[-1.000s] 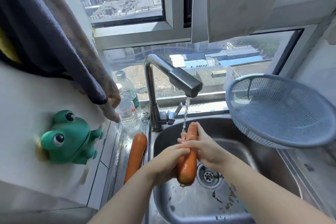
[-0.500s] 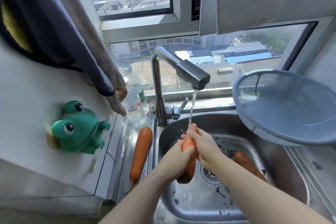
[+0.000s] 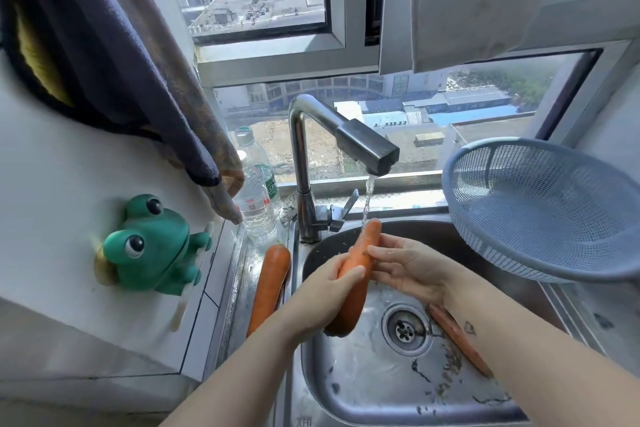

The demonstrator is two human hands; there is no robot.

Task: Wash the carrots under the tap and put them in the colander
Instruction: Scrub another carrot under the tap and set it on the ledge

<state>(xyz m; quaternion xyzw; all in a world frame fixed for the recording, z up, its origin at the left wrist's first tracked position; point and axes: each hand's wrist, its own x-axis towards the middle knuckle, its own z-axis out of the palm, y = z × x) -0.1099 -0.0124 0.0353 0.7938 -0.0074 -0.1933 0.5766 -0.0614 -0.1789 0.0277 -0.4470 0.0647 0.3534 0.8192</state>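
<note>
Water runs from the steel tap (image 3: 367, 151) onto the upper end of an orange carrot (image 3: 356, 274) held upright over the sink (image 3: 363, 388). My left hand (image 3: 322, 295) is wrapped around the carrot's middle. My right hand (image 3: 405, 269) is flat against the carrot's right side, fingers spread, not gripping. A second carrot (image 3: 270, 284) lies on the counter strip left of the sink. A third carrot (image 3: 457, 336) lies in the basin, partly hidden under my right forearm. The blue mesh colander (image 3: 540, 204) sits tilted at the sink's back right, with nothing in it.
A green frog holder (image 3: 149, 246) is stuck to the left wall. Two plastic water bottles (image 3: 256, 204) stand left of the tap base. Dark towels (image 3: 104, 45) hang at upper left, a white cloth (image 3: 467, 0) at the top. The drain (image 3: 405, 329) is below the carrot.
My right hand has opened from gripping the carrot to lying flat against its side. The carrot's top has tilted right under the stream. The view has shifted down and closer.
</note>
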